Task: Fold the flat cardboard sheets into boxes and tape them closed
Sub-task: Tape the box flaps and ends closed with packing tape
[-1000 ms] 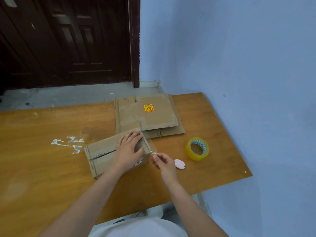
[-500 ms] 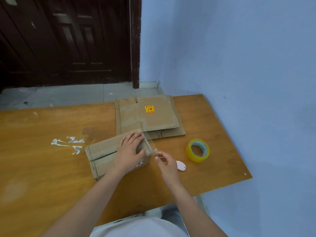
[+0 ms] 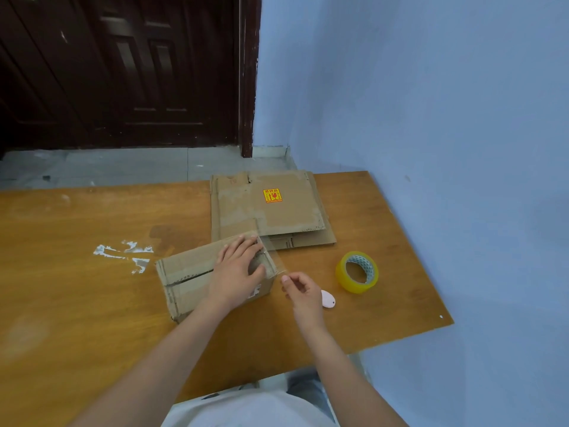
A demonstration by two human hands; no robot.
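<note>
A folded cardboard box [image 3: 187,272] lies on the wooden table [image 3: 77,303] in front of me. My left hand [image 3: 237,269] presses flat on its top near the right end. A strip of clear tape [image 3: 272,260] runs from under that hand over the box's right edge. My right hand [image 3: 300,289] pinches the tape's free end just right of the box. Behind the box lies a stack of flat cardboard sheets [image 3: 268,208] with a yellow and red sticker. A yellow tape roll [image 3: 357,272] stands to the right.
A small pink oval cutter [image 3: 328,298] lies by my right hand. White paint marks [image 3: 123,252] stain the table left of the box. A blue wall borders the table on the right. A dark door stands beyond the far edge.
My right hand has drawn the tape end slightly right and down, past the box's corner. My left hand stays pressed on the box top.
</note>
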